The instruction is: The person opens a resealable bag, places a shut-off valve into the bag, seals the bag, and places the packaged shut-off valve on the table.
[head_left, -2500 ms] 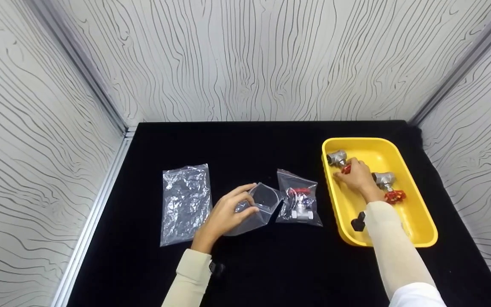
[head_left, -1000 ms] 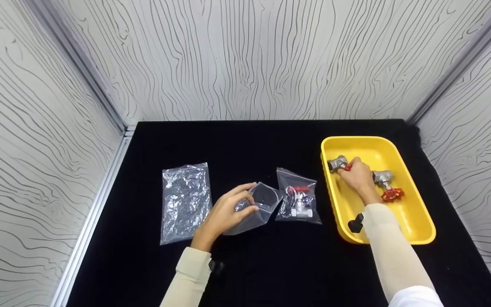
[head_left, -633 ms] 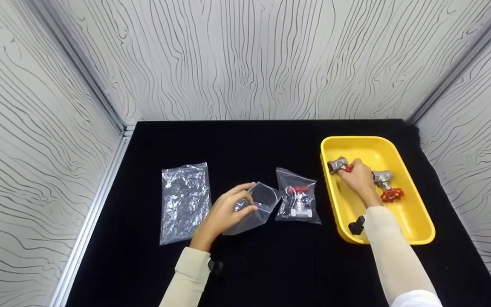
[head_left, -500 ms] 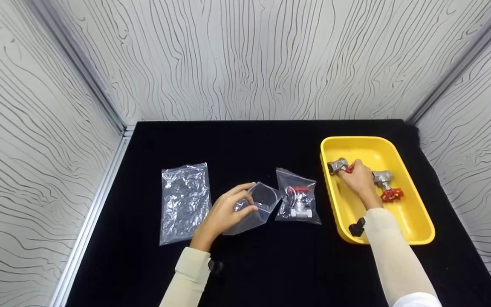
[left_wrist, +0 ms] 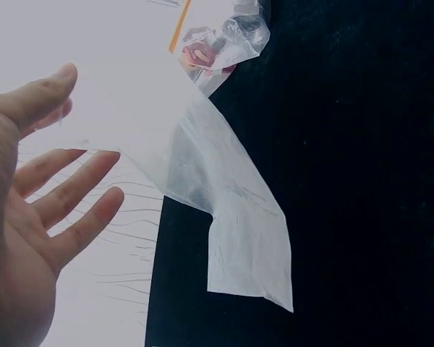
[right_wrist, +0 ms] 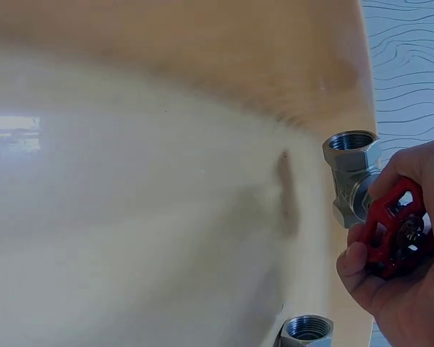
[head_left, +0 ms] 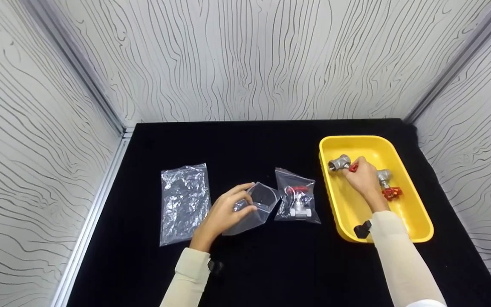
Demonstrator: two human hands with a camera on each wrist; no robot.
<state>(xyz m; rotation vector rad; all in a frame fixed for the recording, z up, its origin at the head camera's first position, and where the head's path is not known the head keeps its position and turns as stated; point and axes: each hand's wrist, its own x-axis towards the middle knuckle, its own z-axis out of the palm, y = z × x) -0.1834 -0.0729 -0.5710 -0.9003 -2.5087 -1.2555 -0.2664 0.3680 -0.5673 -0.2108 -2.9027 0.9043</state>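
My left hand [head_left: 225,213] holds a clear zip bag [head_left: 247,221] by its mouth, which gapes toward the right. In the left wrist view the bag [left_wrist: 249,238] hangs out past spread, bent fingers. My right hand [head_left: 365,181], over the yellow tray [head_left: 427,221], grips a metal gate valve [head_left: 339,163] by its red handwheel [right_wrist: 394,231]. The valve's threaded body sticks out beyond the fingertips. A second valve [head_left: 385,175] with a red wheel lies in the tray, partly behind the right hand. Between bag and tray lies a zip bag with a valve inside [head_left: 301,209].
A flat, wrinkled clear bag [head_left: 185,204] lies left of the left hand. Black cloth [head_left: 262,273] covers the table. Wood-patterned panels [head_left: 237,59] stand at the back and both sides, with a metal rail [head_left: 96,213] along the left edge.
My right hand has taken hold of the valve's red wheel and shifted slightly right with it, the valve turning a little. The left hand and its bag have stayed put.
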